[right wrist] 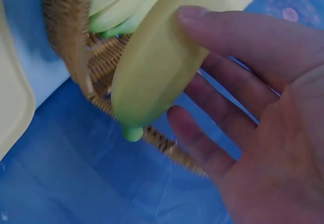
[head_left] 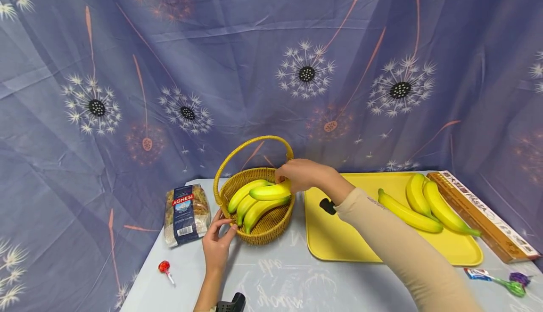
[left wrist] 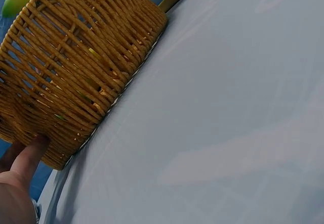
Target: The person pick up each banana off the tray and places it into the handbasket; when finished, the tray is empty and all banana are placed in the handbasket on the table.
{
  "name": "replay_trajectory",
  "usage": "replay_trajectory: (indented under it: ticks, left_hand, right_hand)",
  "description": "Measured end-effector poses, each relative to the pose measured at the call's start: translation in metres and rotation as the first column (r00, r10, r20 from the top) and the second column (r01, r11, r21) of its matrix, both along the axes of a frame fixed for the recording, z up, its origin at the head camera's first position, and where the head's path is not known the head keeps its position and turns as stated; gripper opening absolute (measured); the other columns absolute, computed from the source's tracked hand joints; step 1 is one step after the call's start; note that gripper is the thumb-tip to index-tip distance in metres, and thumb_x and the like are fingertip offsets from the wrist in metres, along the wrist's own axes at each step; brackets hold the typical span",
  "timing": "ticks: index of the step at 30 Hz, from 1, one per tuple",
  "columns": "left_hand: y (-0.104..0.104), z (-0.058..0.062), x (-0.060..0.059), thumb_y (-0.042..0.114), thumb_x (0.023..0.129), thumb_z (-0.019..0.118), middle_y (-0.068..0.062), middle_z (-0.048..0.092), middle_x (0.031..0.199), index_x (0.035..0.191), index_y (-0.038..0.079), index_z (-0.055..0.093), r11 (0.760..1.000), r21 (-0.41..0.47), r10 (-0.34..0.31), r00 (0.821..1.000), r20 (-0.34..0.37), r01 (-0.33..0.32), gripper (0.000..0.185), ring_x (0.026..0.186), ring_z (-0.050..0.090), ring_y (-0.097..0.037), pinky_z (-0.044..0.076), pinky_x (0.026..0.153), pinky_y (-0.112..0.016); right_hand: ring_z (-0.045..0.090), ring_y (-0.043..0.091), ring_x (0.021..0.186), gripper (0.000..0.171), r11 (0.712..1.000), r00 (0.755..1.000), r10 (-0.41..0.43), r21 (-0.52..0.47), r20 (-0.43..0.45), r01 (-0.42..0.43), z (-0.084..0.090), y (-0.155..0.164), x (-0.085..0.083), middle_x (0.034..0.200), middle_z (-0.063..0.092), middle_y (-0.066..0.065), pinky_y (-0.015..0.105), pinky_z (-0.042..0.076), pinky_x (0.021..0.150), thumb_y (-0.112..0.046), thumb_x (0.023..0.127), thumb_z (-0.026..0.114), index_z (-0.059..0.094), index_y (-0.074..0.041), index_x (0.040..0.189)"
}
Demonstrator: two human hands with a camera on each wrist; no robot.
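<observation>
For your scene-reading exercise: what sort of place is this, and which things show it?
Probably a staged tabletop set, not a real kitchen: a patterned cloth hangs as backdrop behind a small table, with a basket, a tray and bananas laid out.

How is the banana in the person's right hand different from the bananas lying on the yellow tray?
The held banana sits over the wicker basket, pinched by the right hand; the tray bananas lie untouched on the yellow tray. The held one lies roughly level atop other bananas, while the tray bananas slant across bare tray. Both are yellow with green tips.
</observation>
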State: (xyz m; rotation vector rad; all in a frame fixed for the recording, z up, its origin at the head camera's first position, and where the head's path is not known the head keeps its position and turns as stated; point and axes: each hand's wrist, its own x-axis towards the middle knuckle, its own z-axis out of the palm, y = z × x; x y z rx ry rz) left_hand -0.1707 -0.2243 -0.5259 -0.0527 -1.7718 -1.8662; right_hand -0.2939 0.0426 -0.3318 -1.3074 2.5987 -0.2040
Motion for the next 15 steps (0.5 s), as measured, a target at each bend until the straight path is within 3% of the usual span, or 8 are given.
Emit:
replay_trajectory:
  ticks: [2,6,9,13,15]
  left_hand:
    - [-0.001,0.000,0.000,-0.004,0.084,0.070,-0.012,0.047,0.142,0.101,-0.013,0.063,1.000,-0.011,-0.001,1.000,-0.002,0.001,0.020,0.128,0.046,-0.032,0.052,0.086,-0.030]
    - [-0.004,0.000,-0.002,-0.005,0.085,0.070,-0.015,0.045,0.143,0.103,-0.015,0.061,1.000,-0.028,-0.005,1.000,-0.019,0.004,0.023,0.129,0.045,-0.030,0.050,0.090,-0.035]
    - [-0.005,-0.001,-0.002,-0.006,0.084,0.070,-0.017,0.045,0.143,0.102,-0.016,0.061,1.000,-0.032,-0.001,1.000,-0.031,0.000,0.023,0.129,0.045,-0.030,0.047,0.094,-0.037]
    - [-0.002,0.002,0.000,-0.005,0.084,0.071,-0.016,0.047,0.141,0.101,-0.016,0.061,0.999,-0.044,-0.002,0.999,-0.048,0.000,0.023,0.131,0.042,-0.030,0.042,0.101,-0.036]
    - [0.000,0.004,0.002,-0.005,0.084,0.071,-0.016,0.047,0.141,0.101,-0.017,0.061,0.999,-0.048,-0.010,0.999,-0.047,0.008,0.023,0.132,0.041,-0.030,0.041,0.102,-0.041]
  right_hand:
    - [0.051,0.010,0.078,0.044,0.998,1.000,-0.013,0.057,-0.001,0.014,0.001,-0.015,-0.004,0.101,0.060,-0.009,0.024,0.044,0.069,0.004,0.080,0.071,0.065,-0.024,0.113]
    - [0.058,0.013,0.098,0.047,0.990,1.000,-0.013,0.142,-0.017,0.015,-0.002,-0.045,-0.009,0.114,0.062,-0.006,0.025,0.049,0.081,0.001,0.082,0.072,0.065,-0.022,0.122]
    - [0.059,0.013,0.102,0.045,0.977,1.000,0.000,0.213,-0.022,0.005,-0.009,-0.066,-0.009,0.115,0.063,-0.007,0.026,0.051,0.079,0.001,0.084,0.071,0.066,-0.022,0.122]
    - [0.059,0.013,0.092,0.037,0.955,1.000,-0.008,0.297,-0.022,0.014,-0.020,-0.085,-0.006,0.105,0.063,-0.008,0.026,0.051,0.071,-0.002,0.082,0.073,0.069,-0.025,0.111]
    - [0.055,0.011,0.080,0.033,0.949,1.000,-0.015,0.316,-0.022,0.022,-0.027,-0.089,-0.004,0.097,0.063,-0.008,0.025,0.047,0.064,0.001,0.082,0.072,0.070,-0.024,0.102]
